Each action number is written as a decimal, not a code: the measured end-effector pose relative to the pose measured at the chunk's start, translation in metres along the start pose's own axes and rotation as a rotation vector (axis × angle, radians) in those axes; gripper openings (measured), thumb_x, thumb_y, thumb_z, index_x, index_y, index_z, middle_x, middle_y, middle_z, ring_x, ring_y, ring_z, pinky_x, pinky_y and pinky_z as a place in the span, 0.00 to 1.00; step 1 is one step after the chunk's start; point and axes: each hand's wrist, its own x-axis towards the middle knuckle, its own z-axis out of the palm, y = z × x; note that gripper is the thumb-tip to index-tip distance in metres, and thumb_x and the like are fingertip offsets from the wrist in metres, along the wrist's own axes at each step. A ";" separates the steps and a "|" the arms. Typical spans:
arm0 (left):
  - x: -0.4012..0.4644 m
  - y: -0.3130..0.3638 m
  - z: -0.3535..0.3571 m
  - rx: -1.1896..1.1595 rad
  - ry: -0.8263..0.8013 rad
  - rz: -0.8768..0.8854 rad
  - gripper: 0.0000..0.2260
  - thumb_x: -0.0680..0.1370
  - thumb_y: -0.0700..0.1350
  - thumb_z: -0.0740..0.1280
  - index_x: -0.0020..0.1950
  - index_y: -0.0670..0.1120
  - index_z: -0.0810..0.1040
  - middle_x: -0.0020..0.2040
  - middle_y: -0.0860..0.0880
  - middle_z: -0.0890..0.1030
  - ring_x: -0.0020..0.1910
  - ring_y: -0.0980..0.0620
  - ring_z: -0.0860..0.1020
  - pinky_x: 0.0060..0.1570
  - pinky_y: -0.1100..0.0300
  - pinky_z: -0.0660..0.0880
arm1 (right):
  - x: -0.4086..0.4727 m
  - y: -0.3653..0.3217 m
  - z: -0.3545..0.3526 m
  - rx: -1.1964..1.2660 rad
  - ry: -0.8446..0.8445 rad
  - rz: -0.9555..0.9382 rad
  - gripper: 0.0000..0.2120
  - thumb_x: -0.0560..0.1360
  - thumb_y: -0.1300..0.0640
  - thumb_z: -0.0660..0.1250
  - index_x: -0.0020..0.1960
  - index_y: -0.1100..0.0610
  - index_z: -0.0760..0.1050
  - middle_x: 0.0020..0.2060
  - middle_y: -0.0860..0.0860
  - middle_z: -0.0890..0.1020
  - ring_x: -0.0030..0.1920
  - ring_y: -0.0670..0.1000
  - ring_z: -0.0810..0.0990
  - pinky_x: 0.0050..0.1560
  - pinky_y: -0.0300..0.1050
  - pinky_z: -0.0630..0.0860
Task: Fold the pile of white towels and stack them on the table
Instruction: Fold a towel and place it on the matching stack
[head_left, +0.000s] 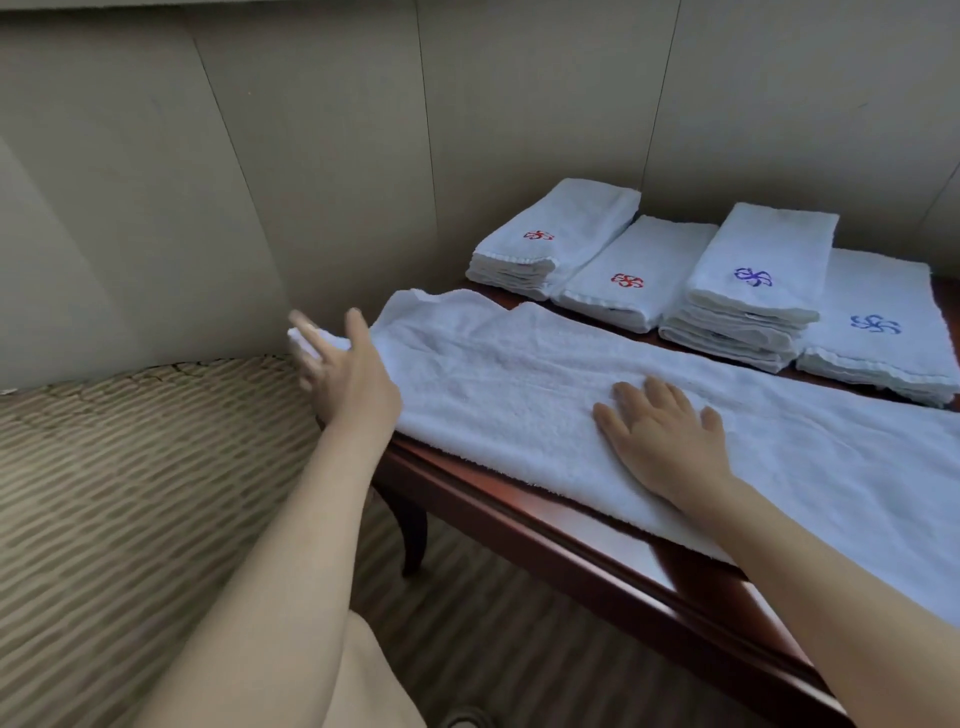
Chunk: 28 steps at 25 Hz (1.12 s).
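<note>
- Head view: a long white towel (545, 384) is lying lengthwise along the near edge of a dark wooden table (519, 514), running off the right side of the picture.
- The right hand (662, 436) is lying flat on the towel near its middle, palm down, fingers straight and spread, gripping nothing.
- The left hand (345, 374) is reaching out at the towel's left end, where a corner (317, 340) is hanging past the table's edge.
- That hand is blurred; its fingers are looking straight and spread, touching or just beside the corner, and whether they are pinching it cannot be told.
- Behind the long towel, four lots of folded towels are sitting in a row toward the wall.
- The left stack (550, 234) and the folded towel (636, 273) just beside it are showing red emblems.
- The taller stack (758, 270) and the right stack (878, 332) are showing blue emblems.
- A striped carpet (130, 467) is covering the floor left of the table, and beige wall panels (311, 156) are standing behind.
</note>
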 end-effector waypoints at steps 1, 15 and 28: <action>-0.009 0.009 0.001 0.098 0.005 0.127 0.31 0.76 0.38 0.65 0.75 0.50 0.55 0.77 0.39 0.41 0.74 0.38 0.52 0.68 0.46 0.60 | -0.001 0.000 -0.001 0.012 0.005 -0.010 0.25 0.80 0.38 0.45 0.73 0.46 0.59 0.76 0.51 0.56 0.76 0.51 0.51 0.73 0.60 0.47; -0.134 0.140 0.073 0.255 -0.636 1.039 0.26 0.80 0.63 0.46 0.78 0.58 0.47 0.79 0.49 0.44 0.77 0.51 0.43 0.74 0.52 0.41 | -0.062 0.144 -0.037 -0.037 -0.037 0.279 0.26 0.79 0.36 0.44 0.74 0.43 0.57 0.77 0.48 0.54 0.76 0.50 0.50 0.72 0.60 0.47; -0.204 0.216 0.100 0.073 -0.511 1.278 0.25 0.74 0.62 0.49 0.66 0.52 0.67 0.67 0.52 0.67 0.68 0.52 0.63 0.63 0.54 0.58 | -0.138 0.214 -0.067 -0.107 0.200 0.609 0.17 0.80 0.44 0.52 0.54 0.58 0.64 0.55 0.57 0.80 0.57 0.59 0.77 0.52 0.52 0.65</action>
